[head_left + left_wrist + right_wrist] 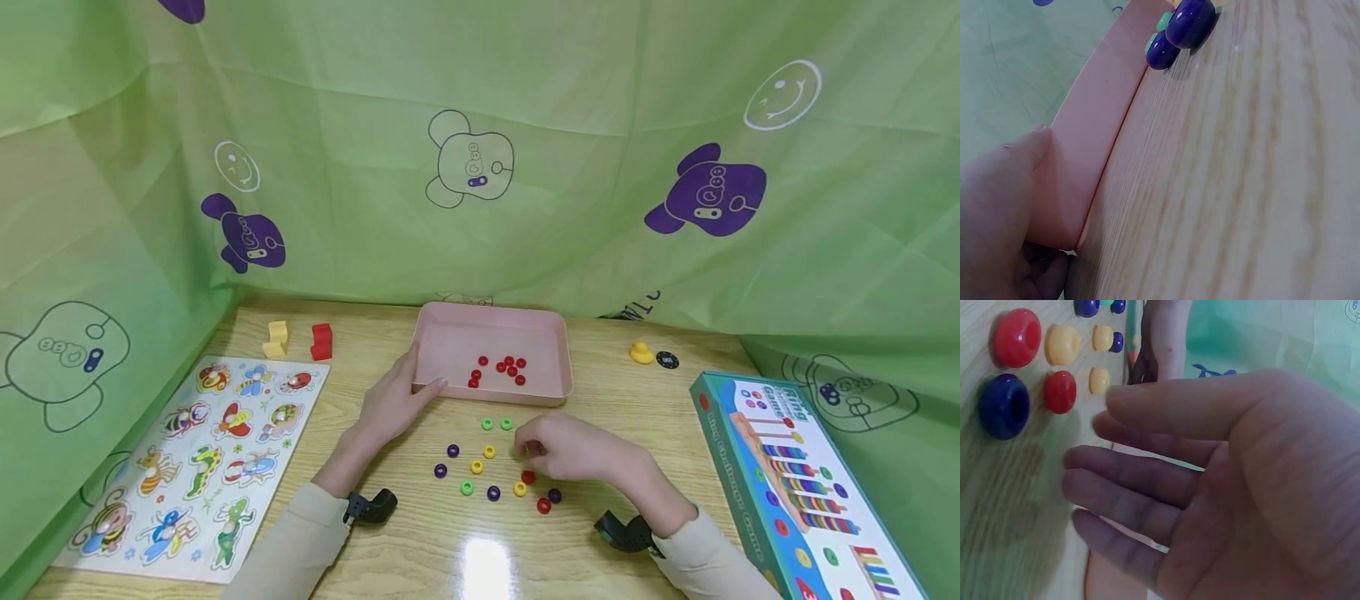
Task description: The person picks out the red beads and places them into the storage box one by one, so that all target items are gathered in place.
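A pink tray [450,333] stands at the back middle of the table, with several red rings [512,371] inside it. My left hand [390,406] grips its near left corner, the thumb on the front rim and the other fingers round the side. Over the loose rings in front of the tray hovers my right hand [581,447], fingers loosely bent, holding nothing that shows in the right wrist view. Closest to its fingertips lie a red ring [528,477] and a yellow ring [520,489]. Another red ring [543,505] and a purple ring [555,496] are just nearer to me.
More green [487,424], yellow [477,467] and purple rings [440,471] lie scattered on the wood. An insect puzzle board [251,417] is at left, below yellow [276,337] and red blocks [322,342]. On the right are a game box [810,492], a rubber duck [641,352] and a black disc [667,360].
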A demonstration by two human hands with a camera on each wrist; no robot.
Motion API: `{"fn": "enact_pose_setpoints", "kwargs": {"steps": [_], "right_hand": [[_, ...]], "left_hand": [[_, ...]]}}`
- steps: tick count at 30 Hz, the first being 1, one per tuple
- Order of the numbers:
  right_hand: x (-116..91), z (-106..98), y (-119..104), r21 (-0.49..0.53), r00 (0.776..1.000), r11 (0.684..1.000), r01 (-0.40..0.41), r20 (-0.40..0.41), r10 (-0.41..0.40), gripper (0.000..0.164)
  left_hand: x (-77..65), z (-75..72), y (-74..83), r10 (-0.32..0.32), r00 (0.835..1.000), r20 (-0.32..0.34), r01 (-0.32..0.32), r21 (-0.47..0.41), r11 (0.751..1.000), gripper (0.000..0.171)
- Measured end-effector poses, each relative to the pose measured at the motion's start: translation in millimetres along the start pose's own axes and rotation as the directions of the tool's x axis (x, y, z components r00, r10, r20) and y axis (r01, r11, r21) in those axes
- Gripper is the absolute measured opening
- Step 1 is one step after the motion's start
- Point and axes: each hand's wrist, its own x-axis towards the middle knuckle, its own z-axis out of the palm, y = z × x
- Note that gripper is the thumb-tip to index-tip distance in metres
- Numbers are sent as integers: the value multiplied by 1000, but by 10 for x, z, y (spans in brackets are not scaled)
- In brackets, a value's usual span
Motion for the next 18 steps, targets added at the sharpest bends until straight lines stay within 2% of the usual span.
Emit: {"fn": "enact_pose_setpoints", "kwargs": {"steps": [5, 18], "right_hand": [[-1, 28, 23, 7, 999, 1000, -4, 46, 4, 6], [14, 61, 47, 16, 998, 1000, -23, 58, 22, 6]], "left_hand": [[-12, -7, 12, 1, 1000, 8, -1, 1, 1000, 86], [-2, 13, 1, 7, 1000, -5, -7, 1, 1000, 85]]}}
